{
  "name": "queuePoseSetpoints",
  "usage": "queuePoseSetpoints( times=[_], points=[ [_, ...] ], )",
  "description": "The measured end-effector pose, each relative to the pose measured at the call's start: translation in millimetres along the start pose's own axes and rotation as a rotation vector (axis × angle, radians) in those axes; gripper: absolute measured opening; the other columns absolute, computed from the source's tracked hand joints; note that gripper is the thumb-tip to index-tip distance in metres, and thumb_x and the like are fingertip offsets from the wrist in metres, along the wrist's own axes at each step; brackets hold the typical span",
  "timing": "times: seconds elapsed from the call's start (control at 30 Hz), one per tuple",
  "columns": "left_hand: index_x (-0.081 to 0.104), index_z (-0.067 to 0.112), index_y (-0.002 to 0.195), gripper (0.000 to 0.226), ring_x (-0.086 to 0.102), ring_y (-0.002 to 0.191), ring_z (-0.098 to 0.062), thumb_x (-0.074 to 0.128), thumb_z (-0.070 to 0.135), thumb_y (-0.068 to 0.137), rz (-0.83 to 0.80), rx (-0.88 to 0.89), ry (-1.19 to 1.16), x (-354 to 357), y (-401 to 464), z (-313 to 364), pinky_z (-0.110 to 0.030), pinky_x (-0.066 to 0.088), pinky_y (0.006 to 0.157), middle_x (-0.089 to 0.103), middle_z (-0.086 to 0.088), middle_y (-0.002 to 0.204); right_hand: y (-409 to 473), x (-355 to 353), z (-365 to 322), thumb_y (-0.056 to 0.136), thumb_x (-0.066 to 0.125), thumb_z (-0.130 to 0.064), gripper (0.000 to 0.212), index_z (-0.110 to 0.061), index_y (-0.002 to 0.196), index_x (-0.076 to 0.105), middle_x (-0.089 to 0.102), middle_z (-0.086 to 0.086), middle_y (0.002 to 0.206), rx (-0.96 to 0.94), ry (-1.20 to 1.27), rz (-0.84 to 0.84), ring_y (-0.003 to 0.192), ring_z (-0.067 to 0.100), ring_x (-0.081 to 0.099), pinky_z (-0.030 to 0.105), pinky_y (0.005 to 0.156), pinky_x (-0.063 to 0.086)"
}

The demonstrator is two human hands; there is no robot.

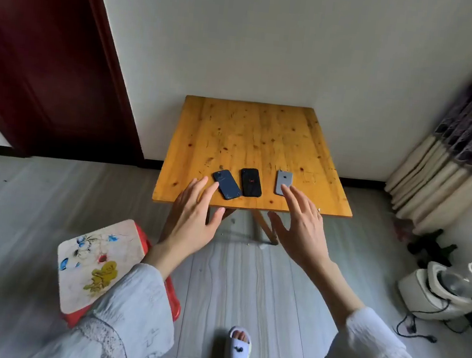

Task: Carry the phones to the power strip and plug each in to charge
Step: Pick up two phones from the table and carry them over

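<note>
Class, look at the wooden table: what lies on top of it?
Three phones: a blue phone, a black phone and a silver phone, near the table's front edge. The right hand covers the silver one's near end.

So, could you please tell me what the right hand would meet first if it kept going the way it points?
Probably the silver phone: the right hand is open, its fingertips aimed at the phone's near end, though depth is unclear.

The person wears a loose, pale, crinkled garment with wide sleeves: the left sleeve (137,309) shows lace-like stitching near its lower edge, the right sleeve (371,353) is plain. One foot wears a white open-toed slipper (239,348) with a small dark mark on its strap.
</note>
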State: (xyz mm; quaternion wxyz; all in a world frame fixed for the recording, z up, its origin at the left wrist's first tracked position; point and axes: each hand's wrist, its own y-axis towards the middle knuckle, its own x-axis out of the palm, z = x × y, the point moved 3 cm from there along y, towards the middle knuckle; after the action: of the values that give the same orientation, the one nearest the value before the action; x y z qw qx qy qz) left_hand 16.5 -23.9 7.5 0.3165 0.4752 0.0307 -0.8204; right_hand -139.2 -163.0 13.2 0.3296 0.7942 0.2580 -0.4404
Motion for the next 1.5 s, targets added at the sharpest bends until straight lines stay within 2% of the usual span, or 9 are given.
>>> queuePoseSetpoints(
  times=[0.43,0.7,0.83,0.93,1.07,1.2,1.3,1.4,1.5],
  points=[
    [0.026,0.012,0.141,0.054,0.017,0.142,-0.026,0.041,0.03,0.093,-0.262,-0.236,0.088,142,177,-106,-0.041,0.02,0.115,0.021,-0.01,0.153,186,155,108,0.092,0.044,-0.04,0.058,-0.022,0.144,0.023,0.031,0.007,0.151,0.041,-0.046,-0.327,0.138,0.024,0.027,0.038,0.11,0.026],
    [0.004,0.022,0.146,0.061,-0.003,0.144,-0.03,0.035,0.037,0.095,-0.512,-0.384,0.123,256,217,-189,-0.047,0.007,0.116,-0.006,-0.014,0.156,228,274,160,0.095,0.037,-0.04,0.057,-0.024,0.146,0.016,0.018,0.006,0.156,0.108,-0.114,-0.556,0.144,0.025,0.013,0.043,0.115,0.02],
    [-0.006,0.029,0.145,0.068,-0.017,0.141,-0.035,0.034,0.047,0.092,-0.488,-0.5,0.06,289,237,-214,-0.049,-0.003,0.115,-0.019,-0.022,0.152,245,317,171,0.096,0.034,-0.041,0.057,-0.026,0.146,0.013,0.011,0.007,0.157,0.146,-0.107,-0.579,0.145,0.026,0.007,0.042,0.116,0.015],
    [-0.009,0.026,0.144,0.079,-0.02,0.14,-0.037,0.029,0.063,0.086,-0.467,-0.583,0.157,308,250,-221,-0.051,-0.009,0.113,-0.02,-0.024,0.151,248,339,175,0.095,0.033,-0.046,0.061,-0.023,0.147,0.011,0.001,0.009,0.158,0.177,-0.097,-0.61,0.145,0.024,-0.001,0.039,0.117,0.008],
    [-0.013,0.027,0.143,0.094,-0.018,0.139,-0.041,0.039,0.07,0.077,-0.435,-0.541,0.276,318,254,-215,-0.059,-0.009,0.11,-0.019,-0.026,0.151,242,345,182,0.09,0.04,-0.051,0.069,-0.025,0.146,0.01,-0.001,0.005,0.158,0.143,-0.136,-0.567,0.145,0.02,-0.003,0.036,0.117,0.006],
    [-0.011,0.035,0.143,0.093,-0.017,0.142,-0.032,0.047,0.065,0.077,-0.537,-0.419,0.275,309,265,-225,-0.059,-0.007,0.111,-0.02,-0.016,0.153,247,340,187,0.087,0.048,-0.05,0.069,-0.029,0.145,0.018,0.002,0.003,0.158,0.157,-0.107,-0.58,0.145,0.022,-0.001,0.038,0.117,0.009],
    [-0.001,0.037,0.144,0.086,-0.015,0.143,-0.028,0.058,0.047,0.081,-0.602,-0.392,0.237,297,274,-235,-0.053,-0.002,0.115,-0.016,-0.01,0.156,249,337,182,0.086,0.053,-0.045,0.064,-0.027,0.143,0.028,0.009,0.005,0.158,0.253,-0.042,-0.53,0.144,0.024,0.009,0.04,0.114,0.023],
    [0.015,0.028,0.144,0.076,-0.002,0.144,-0.025,0.061,0.024,0.084,-0.51,-0.482,0.06,287,278,-237,-0.048,0.013,0.117,0.0,-0.006,0.157,257,335,177,0.085,0.058,-0.041,0.06,-0.018,0.137,0.04,0.028,0.01,0.15,0.392,0.017,-0.397,0.132,0.03,0.031,0.04,0.103,0.036],
    [0.021,0.012,0.142,0.075,0.023,0.136,-0.03,0.06,0.036,0.083,-0.34,-0.55,0.07,286,287,-230,-0.046,0.028,0.109,0.027,-0.013,0.148,271,340,177,0.075,0.068,-0.044,0.078,-0.008,0.134,0.034,0.038,0.015,0.135,0.626,0.027,-0.355,0.121,0.032,0.037,0.041,0.097,0.038]
  ],
)
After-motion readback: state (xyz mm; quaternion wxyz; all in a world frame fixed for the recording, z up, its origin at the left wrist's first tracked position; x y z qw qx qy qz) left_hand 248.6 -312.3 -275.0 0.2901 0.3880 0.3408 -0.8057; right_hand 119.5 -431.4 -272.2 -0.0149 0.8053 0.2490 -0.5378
